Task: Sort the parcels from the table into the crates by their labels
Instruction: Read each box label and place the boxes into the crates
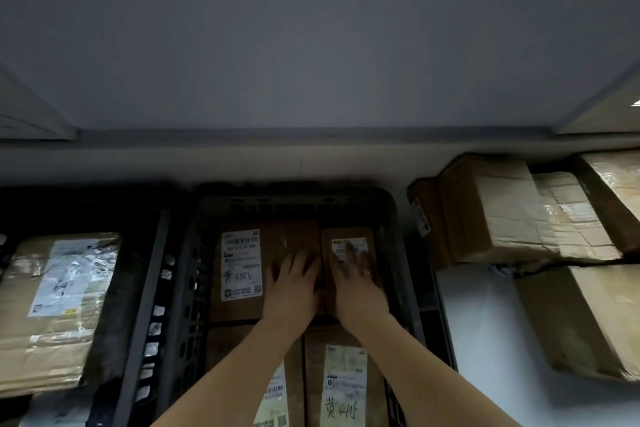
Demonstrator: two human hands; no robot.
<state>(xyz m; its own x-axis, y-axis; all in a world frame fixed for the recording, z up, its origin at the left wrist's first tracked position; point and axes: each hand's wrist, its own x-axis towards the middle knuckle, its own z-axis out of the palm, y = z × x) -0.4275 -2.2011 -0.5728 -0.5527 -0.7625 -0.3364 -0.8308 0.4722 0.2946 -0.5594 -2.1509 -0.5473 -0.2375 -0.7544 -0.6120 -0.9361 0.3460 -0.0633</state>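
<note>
Seen from above, a dark slotted plastic crate (294,201) holds four brown cardboard parcels packed two by two. Both of the person's bare arms reach into it from the bottom edge. The left hand (294,288) lies flat on the wide parcel (298,239) in the far left quarter, with straight, slightly spread fingers pointing away. The right hand (360,284) lies flat on the narrow parcel (327,253) in the far right quarter, fingers straight and fanned, with a ring on one. The narrow parcel's long axis runs from near to far, and its long side touches the wide parcel. A small white shipping label (341,243) sits at its far end, partly under the fingertips. The wide parcel carries a taller white label (241,263) along its left side, with barcodes and dark handwriting, its long edge also running near to far. Two more parcels fill the near half; the near right parcel (346,385) has a pale label with handwritten characters and "4415". Left of the crate lies a tape-wrapped parcel (59,305). To the right, plain cardboard boxes (491,208) are stacked on a white table (485,340).
</note>
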